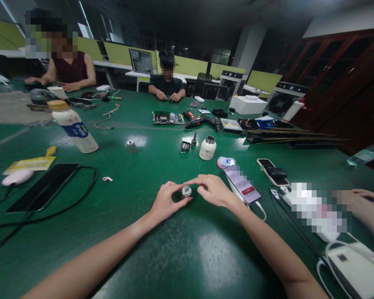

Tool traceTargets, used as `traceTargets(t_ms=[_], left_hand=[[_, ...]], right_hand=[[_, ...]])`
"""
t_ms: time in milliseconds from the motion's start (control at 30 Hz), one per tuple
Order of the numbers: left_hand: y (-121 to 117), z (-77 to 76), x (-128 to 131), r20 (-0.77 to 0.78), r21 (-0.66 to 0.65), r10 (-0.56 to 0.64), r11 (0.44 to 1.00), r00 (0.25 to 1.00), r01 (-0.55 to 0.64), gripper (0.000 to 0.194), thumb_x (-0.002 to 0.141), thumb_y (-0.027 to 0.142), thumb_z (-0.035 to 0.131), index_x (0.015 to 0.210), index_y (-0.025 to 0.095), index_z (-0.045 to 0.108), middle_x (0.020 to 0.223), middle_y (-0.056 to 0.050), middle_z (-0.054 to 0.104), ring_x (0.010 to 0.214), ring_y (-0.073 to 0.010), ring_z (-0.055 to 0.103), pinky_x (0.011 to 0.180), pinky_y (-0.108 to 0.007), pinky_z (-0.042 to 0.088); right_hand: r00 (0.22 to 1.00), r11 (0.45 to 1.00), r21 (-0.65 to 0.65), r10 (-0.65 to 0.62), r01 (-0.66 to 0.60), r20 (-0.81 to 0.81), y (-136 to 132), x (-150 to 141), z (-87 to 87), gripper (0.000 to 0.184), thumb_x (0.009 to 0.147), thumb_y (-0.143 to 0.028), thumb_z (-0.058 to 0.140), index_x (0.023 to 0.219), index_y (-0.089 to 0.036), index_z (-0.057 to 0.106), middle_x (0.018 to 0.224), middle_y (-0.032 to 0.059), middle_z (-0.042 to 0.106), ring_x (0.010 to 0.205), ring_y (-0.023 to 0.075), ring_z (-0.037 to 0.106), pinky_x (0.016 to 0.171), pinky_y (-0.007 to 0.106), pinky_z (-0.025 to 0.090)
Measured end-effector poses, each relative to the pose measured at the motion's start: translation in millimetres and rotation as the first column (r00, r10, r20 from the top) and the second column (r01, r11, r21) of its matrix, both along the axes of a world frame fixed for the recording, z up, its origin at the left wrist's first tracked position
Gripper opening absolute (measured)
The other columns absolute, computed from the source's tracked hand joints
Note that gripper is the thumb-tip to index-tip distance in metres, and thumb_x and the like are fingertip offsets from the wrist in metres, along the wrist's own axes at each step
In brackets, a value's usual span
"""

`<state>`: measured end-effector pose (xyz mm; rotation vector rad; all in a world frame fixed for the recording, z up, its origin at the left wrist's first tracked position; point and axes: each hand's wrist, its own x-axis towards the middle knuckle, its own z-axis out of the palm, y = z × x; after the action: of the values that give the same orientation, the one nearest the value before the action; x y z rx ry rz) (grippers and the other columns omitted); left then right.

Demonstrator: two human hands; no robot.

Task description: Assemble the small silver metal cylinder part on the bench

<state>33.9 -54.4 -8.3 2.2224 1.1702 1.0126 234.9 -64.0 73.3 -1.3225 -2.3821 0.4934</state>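
Note:
On the green table, my left hand [168, 198] curls its thumb and fingers around a small silver can-like cylinder [186, 191], which stands upright with a darker detail on its top. Just to the right, my right hand [214, 189] reaches in with its index finger stretched toward the cylinder's far edge, close to my left fingertips; I cannot tell if it touches the metal. The other right fingers are bent, the thumb is apart, and nothing shows in that hand. A similar silver cylinder [131, 146] stands farther off to the left.
Beyond my hands stand a white bottle [207, 148] without a lid and a small metal piece [185, 146]. A phone [243, 185] with cables lies right, a dark tablet [43, 187] left. Power drills [202, 121] and a circuit board [168, 118] lie farther back. Other people sit around.

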Motion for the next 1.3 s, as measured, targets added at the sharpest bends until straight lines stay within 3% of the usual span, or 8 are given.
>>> traceTargets(t_ms=[167,333,500,600,833,1033,1300], left_hand=[[-1,2.6,1,-0.011,-0.001,-0.003,1.000,1.000,0.002,0.031,0.075,0.043,0.071,0.101,0.025,0.070,0.090,-0.003,0.071,0.085,-0.0207,0.060,0.077,-0.034,0.046],[-1,3.1,1,-0.004,0.009,0.011,1.000,1.000,-0.011,0.032,0.074,0.043,0.072,0.100,0.025,0.070,0.089,-0.003,0.071,0.084,-0.0204,0.060,0.076,-0.034,0.046],[-1,3.9,1,-0.021,0.015,0.014,1.000,1.000,-0.014,0.032,0.074,0.042,0.072,0.100,0.025,0.069,0.087,-0.003,0.070,0.083,-0.0204,0.060,0.076,-0.034,0.046],[-1,4.4,1,-0.022,0.012,0.012,1.000,1.000,-0.011,0.031,0.074,0.041,0.072,0.100,0.024,0.069,0.087,-0.003,0.070,0.082,-0.0203,0.060,0.075,-0.034,0.046],[-2,5.5,1,-0.008,-0.006,0.006,1.000,1.000,-0.006,0.030,0.074,0.040,0.072,0.100,0.025,0.070,0.089,-0.003,0.071,0.084,-0.0205,0.060,0.077,-0.034,0.046],[-1,3.5,1,-0.019,0.003,0.009,1.000,1.000,-0.009,0.031,0.074,0.042,0.072,0.101,0.025,0.069,0.089,-0.003,0.071,0.084,-0.0210,0.061,0.076,-0.034,0.045],[0,0.6,0,-0.023,0.009,0.009,1.000,1.000,-0.009,0.033,0.075,0.043,0.072,0.101,0.024,0.069,0.089,-0.003,0.071,0.084,-0.0211,0.061,0.077,-0.035,0.045]], right_hand=[[0.998,0.999,0.042,-0.029,0.026,0.058,1,4,2.4,0.036,0.080,-0.009,0.045,0.089,-0.025,0.075,0.077,0.0003,0.063,0.071,0.0147,0.055,0.070,0.026,0.035],[0.990,0.987,0.150,-0.038,0.058,-0.134,6,7,2.2,0.034,0.080,-0.005,0.039,0.066,-0.019,0.067,0.073,0.0018,0.062,0.073,0.0154,0.056,0.074,0.027,0.038],[0.948,0.982,0.184,0.092,-0.036,-0.303,7,8,-5.3,0.030,0.064,-0.001,0.035,0.047,-0.021,0.051,0.057,0.0009,0.058,0.063,0.0148,0.054,0.071,0.027,0.040],[0.950,0.984,0.164,0.114,-0.067,-0.292,7,8,-8.3,0.026,0.058,-0.005,0.035,0.041,-0.021,0.045,0.047,-0.0005,0.050,0.053,0.0135,0.049,0.065,0.026,0.038],[0.982,0.983,0.103,0.160,-0.150,-0.098,4,3,-11.4,0.021,0.058,-0.008,0.036,0.041,-0.020,0.037,0.045,-0.0026,0.049,0.048,0.0120,0.045,0.065,0.026,0.035],[0.983,0.987,0.154,0.075,-0.049,-0.170,7,2,-15.8,0.019,0.059,-0.008,0.035,0.044,-0.020,0.037,0.045,-0.0027,0.046,0.049,0.0120,0.044,0.063,0.025,0.033],[0.968,0.985,0.175,0.050,-0.007,-0.244,9,1,-19.7,0.020,0.068,-0.006,0.034,0.055,-0.020,0.038,0.055,-0.0029,0.046,0.055,0.0122,0.043,0.064,0.025,0.030]])
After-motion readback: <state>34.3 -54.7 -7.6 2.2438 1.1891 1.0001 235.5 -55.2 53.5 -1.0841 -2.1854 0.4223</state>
